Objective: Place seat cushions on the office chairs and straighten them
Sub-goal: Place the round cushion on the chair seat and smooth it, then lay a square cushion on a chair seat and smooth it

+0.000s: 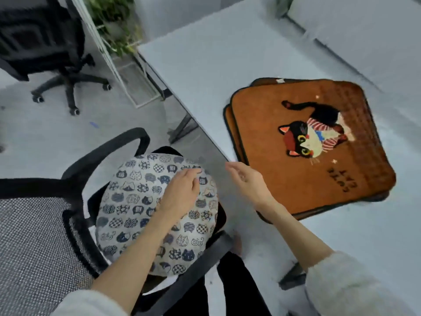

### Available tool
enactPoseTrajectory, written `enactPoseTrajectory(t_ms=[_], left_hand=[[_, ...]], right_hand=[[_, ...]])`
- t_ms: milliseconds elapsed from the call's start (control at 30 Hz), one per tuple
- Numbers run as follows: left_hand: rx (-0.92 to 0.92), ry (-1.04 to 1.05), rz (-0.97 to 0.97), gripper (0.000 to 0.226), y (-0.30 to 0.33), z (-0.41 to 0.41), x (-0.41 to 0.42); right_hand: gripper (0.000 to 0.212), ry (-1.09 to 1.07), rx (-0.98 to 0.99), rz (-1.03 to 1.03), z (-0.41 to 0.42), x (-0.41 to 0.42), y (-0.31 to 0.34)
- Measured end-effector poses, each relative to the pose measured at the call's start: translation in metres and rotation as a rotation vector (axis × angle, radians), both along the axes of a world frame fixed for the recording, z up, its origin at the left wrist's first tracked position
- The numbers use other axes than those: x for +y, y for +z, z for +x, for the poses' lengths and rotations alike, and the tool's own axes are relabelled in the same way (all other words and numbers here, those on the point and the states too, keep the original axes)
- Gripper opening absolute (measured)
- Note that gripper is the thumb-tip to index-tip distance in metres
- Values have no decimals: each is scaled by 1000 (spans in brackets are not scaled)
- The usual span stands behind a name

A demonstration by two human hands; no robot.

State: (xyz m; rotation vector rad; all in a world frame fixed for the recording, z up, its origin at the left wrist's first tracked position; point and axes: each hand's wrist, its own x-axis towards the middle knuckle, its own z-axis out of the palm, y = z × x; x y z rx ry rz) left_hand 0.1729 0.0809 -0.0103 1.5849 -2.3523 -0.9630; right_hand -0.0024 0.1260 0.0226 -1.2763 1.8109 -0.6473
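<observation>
A round white cushion (136, 206) printed with blue cat faces lies on the seat of a black office chair (109, 147) with a grey mesh back, at lower left. My left hand (182, 190) rests flat on the cushion's right side, fingers spread. My right hand (248, 181) hovers open in the gap between chair and table, holding nothing. A stack of orange square cushions (296, 179) with a cat picture on top lies on the white table, partly over its near edge.
The white table (216, 65) fills the right and centre. A second black office chair (57, 53) stands on the grey floor at top left. A white rack with a green plant (114, 26) stands behind the table's far corner.
</observation>
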Motion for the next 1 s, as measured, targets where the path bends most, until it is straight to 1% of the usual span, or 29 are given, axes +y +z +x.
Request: enactPoseTrajectory(t_ms=[133,233,300,367,467,533,600,667,733,833,900,1000], left_hand=[[51,-55,2,38,17,-61,-13],[89,-52,76,41,19,-112,-14],[124,40,157,48,18,-156,-15],[133,179,225,56,14,-170,-17],[86,301,270,63,8,-212,-23],[40,383,293,65,5,-227,-26],[34,468,316,65,0,-232,-28],[34,522,318,65,-4,-235,-29],[1,547,285,65,-4,-236,-31],[-50,621,247,65,0,-234,-40],[-7,697,283,66,0,-229,-47],[48,802,344,61,2,-221,-55]], right_hand=[[28,-213,58,-127,-65,9,8],[29,-343,158,-133,-127,18,4],[31,-411,271,-100,-183,23,-3],[36,-423,404,-56,-211,24,-14],[45,-468,553,44,-275,19,-25],[53,-469,622,152,-304,14,-32],[59,-447,625,268,-323,10,-38],[61,-421,602,315,-334,7,-42],[60,-432,597,310,-339,3,-43],[55,-508,624,310,-346,-6,-39],[51,-546,635,309,-348,-11,-33],[43,-541,587,226,-347,-17,-25]])
